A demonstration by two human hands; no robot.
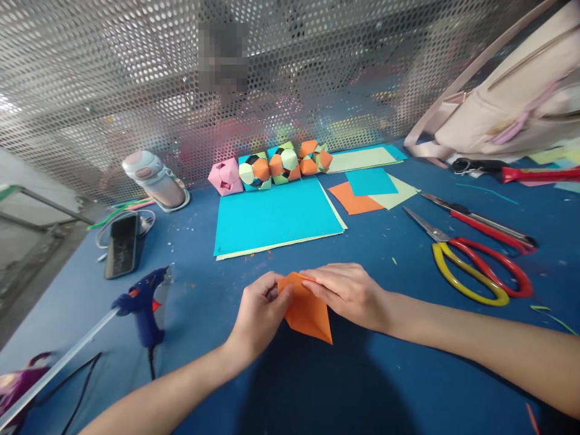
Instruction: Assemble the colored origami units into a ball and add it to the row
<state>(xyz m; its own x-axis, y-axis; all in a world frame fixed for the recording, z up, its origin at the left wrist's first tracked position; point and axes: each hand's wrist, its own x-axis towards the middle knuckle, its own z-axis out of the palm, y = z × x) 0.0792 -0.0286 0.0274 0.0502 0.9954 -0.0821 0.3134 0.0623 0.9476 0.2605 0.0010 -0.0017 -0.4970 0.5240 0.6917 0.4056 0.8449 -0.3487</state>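
Observation:
Between my two hands, above the front middle of the blue table, is a piece of orange paper [308,314] with folds in it. My left hand [263,308] pinches its left edge, thumb on the near face. Along the upper right edge, my right hand [348,293] grips the paper between thumb and fingers. One corner of the paper points down toward me. Beyond the hands lies a stack of blue and pale green sheets [278,217]. Smaller orange, blue and pale green squares [371,182] overlap to its right.
Folded paper balls [284,163] line the back by a perforated metal screen [281,78]. On the left are a glue gun [147,302], phone [122,244] and bottle [154,178]. Scissors [471,260], a utility knife [489,223] and a pale bag [507,90] lie on the right.

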